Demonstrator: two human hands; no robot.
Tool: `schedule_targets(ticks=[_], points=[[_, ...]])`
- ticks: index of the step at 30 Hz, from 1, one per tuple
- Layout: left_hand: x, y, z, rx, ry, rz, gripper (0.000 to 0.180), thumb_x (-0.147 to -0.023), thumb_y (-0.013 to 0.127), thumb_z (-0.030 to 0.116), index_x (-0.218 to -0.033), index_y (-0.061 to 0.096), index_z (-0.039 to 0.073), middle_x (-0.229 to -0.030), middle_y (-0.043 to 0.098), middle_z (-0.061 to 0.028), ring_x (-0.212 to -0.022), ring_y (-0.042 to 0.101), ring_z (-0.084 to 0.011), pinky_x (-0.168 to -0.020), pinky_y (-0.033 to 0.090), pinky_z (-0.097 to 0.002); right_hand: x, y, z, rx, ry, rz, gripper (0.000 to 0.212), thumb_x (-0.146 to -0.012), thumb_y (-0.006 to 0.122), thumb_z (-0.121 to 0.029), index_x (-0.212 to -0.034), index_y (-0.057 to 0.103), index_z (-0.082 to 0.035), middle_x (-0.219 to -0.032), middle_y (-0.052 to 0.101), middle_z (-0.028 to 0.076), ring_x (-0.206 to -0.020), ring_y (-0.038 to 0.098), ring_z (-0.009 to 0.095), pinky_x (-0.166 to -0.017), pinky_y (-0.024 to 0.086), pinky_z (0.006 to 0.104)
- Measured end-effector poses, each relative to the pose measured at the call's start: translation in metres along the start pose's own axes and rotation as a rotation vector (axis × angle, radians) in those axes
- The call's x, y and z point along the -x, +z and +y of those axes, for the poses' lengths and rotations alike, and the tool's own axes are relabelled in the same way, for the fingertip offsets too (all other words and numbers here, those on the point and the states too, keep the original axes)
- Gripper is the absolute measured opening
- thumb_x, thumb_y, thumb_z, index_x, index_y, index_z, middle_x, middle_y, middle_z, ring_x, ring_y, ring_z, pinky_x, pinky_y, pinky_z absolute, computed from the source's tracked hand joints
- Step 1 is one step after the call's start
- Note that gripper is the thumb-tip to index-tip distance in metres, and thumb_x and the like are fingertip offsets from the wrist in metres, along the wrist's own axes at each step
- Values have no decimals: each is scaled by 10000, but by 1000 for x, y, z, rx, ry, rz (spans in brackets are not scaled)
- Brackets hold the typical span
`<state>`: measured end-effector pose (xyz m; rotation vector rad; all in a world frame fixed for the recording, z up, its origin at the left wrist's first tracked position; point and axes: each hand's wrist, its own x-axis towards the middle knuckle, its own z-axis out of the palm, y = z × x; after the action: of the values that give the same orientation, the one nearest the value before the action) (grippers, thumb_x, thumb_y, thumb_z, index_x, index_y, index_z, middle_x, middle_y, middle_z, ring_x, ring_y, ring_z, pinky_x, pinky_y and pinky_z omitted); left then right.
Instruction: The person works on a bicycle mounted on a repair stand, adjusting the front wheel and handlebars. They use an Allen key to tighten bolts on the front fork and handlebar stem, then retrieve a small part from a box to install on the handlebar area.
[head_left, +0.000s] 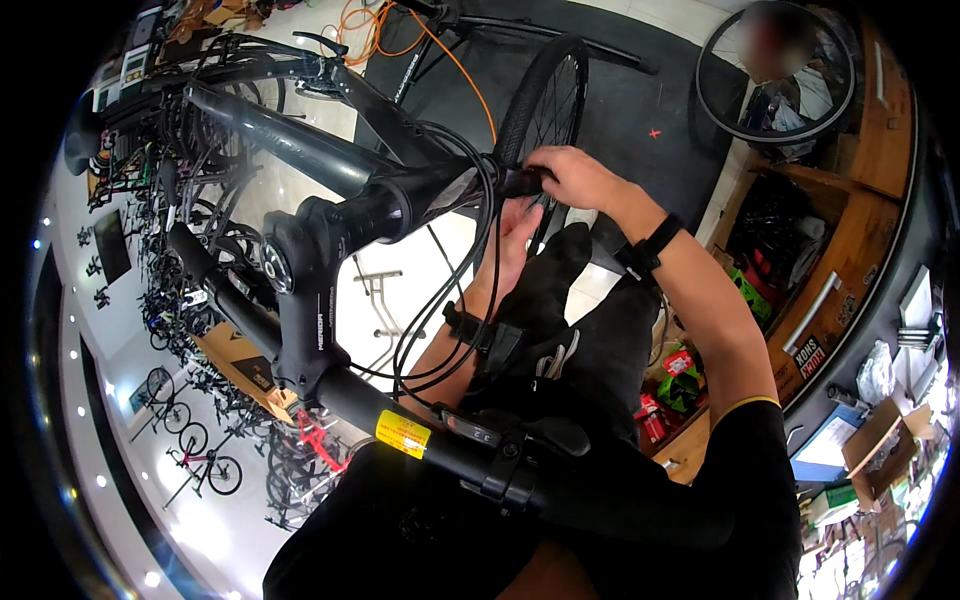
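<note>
A dark bicycle stands over my lap, its black handlebar (352, 398) crossing in front of me and its stem (309, 300) at the centre left. Beyond the head tube, my right hand (582, 180) curls its fingers round the black fork (520, 182), close to the front tyre (545, 92). Just below, my left hand (512, 245) reaches up behind the cables (492, 215). Its fingers look bent together at the fork's underside, and anything between them is too small to name. Part of the left hand is hidden by the cables.
A loose wheel (712, 95) leans at the far right beside wooden drawers (850, 240). An orange hose (465, 80) runs over the dark mat (640, 110). Many bicycles (205, 465) and a cardboard box (240, 365) stand at left. A cluttered bench holds an open carton (880, 450).
</note>
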<state>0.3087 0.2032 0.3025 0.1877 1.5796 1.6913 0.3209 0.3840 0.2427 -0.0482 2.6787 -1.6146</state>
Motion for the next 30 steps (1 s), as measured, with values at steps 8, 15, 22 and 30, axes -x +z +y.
schedule_targets(ticks=[8,15,22,30], points=[[39,5,33,-315,54,284,374,-1073,463,269,-1222,562,-59,-1110,656,-130,-1040,640,-202,-944,490,-319,-22,-20,8,23,-29,-155,277,-837,605,16,-1091,678,-68,-1096,663,143,-1077,630,348,-937,502,431],[23,6,36,-213,132,436,310,-1081,444,202,-1021,608,-53,-950,676,-110,-849,646,-180,-781,503,-304,0,-19,10,17,0,170,195,-879,652,-74,-1072,674,-50,-1003,684,166,-937,657,386,-801,529,452],[8,-12,7,272,120,327,248,-1066,503,209,-1015,625,-1,-912,656,-81,-842,590,-140,-783,473,-292,27,-9,1,21,35,256,218,-920,638,-130,-1127,672,-72,-1032,699,173,-932,665,384,-799,541,459],[6,-21,8,282,89,277,250,-1056,522,217,-989,632,3,-895,654,-99,-813,577,-151,-764,464,-302,10,-14,-19,236,186,218,289,-965,573,-162,-1222,592,-31,-1010,692,231,-913,673,412,-799,545,492]])
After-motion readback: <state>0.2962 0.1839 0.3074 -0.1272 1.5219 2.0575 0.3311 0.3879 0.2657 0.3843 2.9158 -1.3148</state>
